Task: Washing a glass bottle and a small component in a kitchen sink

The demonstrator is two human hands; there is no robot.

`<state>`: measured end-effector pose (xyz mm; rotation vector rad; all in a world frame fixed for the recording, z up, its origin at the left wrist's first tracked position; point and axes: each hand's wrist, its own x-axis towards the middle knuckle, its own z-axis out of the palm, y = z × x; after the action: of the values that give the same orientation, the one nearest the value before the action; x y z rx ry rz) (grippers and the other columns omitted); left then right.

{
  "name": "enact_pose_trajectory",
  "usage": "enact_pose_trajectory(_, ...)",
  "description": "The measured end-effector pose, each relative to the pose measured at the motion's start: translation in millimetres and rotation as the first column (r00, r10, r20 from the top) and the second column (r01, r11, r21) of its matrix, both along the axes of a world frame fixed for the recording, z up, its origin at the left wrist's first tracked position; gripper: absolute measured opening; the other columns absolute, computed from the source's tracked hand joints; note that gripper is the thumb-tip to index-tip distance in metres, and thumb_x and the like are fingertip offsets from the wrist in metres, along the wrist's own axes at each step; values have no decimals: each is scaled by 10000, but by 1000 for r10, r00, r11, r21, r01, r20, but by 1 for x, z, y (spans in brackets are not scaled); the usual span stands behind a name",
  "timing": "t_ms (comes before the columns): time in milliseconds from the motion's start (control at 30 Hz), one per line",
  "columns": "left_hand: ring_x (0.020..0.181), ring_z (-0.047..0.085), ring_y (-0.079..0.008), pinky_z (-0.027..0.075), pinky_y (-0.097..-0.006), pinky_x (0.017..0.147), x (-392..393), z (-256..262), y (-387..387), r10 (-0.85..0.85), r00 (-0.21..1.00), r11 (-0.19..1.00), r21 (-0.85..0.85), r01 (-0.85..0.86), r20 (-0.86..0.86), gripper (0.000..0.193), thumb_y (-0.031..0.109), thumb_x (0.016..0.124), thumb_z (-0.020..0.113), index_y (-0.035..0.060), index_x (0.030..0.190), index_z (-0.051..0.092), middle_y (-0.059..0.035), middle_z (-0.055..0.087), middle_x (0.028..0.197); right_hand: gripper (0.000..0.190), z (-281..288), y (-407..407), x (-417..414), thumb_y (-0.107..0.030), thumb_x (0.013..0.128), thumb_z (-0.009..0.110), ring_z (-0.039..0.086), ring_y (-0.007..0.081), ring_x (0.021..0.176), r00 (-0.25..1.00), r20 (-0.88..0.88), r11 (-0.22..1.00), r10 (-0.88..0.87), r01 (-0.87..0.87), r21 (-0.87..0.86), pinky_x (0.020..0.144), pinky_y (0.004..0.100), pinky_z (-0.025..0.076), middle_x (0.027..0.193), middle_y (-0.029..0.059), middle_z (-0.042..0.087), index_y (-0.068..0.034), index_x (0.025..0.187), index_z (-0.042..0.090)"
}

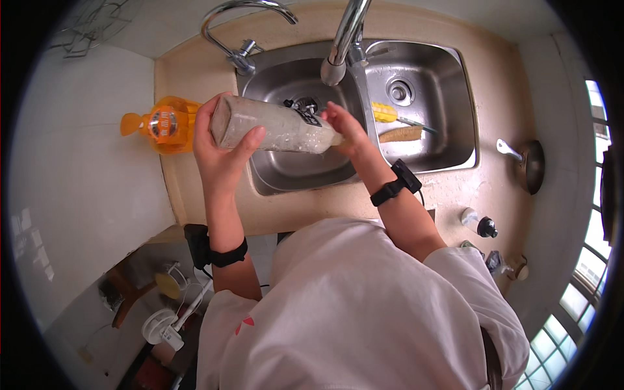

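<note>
A cloudy, squarish bottle with a dark label lies nearly level over the left basin of the steel sink. My left hand grips its base end, with the thumb along the near side. At the narrow neck on the right is my right hand, its fingers raised and partly curled; how firmly it holds the neck is hidden. Above the basin hangs a chrome faucet spout. In the right basin lie a yellow-handled brush and a tan scrubbing piece.
An orange detergent bottle stands left of the sink. Behind the left basin rises a slim curved tap. On the right counter are a small pan and a clear bottle with a black pump. A white fan is at lower left.
</note>
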<state>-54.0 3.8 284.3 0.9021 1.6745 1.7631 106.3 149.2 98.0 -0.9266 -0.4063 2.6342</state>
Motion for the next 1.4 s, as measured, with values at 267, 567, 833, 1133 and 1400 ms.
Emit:
enact_pose_trajectory(267,1009,573,-244,463,-344,853,34,9,16,-133,742,979,-204,-6,-657,576,102,618,815,68,1132,557,-101,600,1066,362,48,56,-5,-72,814,604,629,262,884,816,381,279,-435,-280,919,772,339,507,1163,167,577,6,1158,521)
enact_pose_trajectory(567,928,601,-245,486,-346,815,31,-10,26,-84,862,993,-109,34,-499,569,128,621,819,67,1111,536,-109,619,1012,572,78,105,19,-210,789,584,535,393,1105,308,793,-11,-525,-935,356,853,447,499,1389,161,393,-49,1311,415)
enact_pose_trajectory(833,957,595,-198,479,-326,838,25,0,10,31,914,999,-3,-35,-404,584,141,639,827,39,1129,525,-97,609,1052,631,38,-14,6,-419,886,573,568,355,1074,929,367,991,55,-97,97,872,473,501,1234,262,479,37,1290,405)
enact_pose_trajectory(1133,1100,556,-260,441,-363,936,37,-9,-30,-218,709,975,-180,129,-671,633,40,661,779,36,1200,448,-140,554,1217,310,11,-7,-54,-316,934,453,600,264,945,938,-254,972,-235,220,-85,862,503,480,1002,131,609,-42,1057,533)
enact_pose_trajectory(1400,1208,486,-315,384,-392,1013,26,-90,-67,-304,771,922,-378,89,-559,749,53,720,722,60,1369,349,-186,490,1305,280,31,10,-44,-300,916,527,627,277,830,968,32,954,-249,240,179,751,410,518,922,148,646,-39,1012,559)
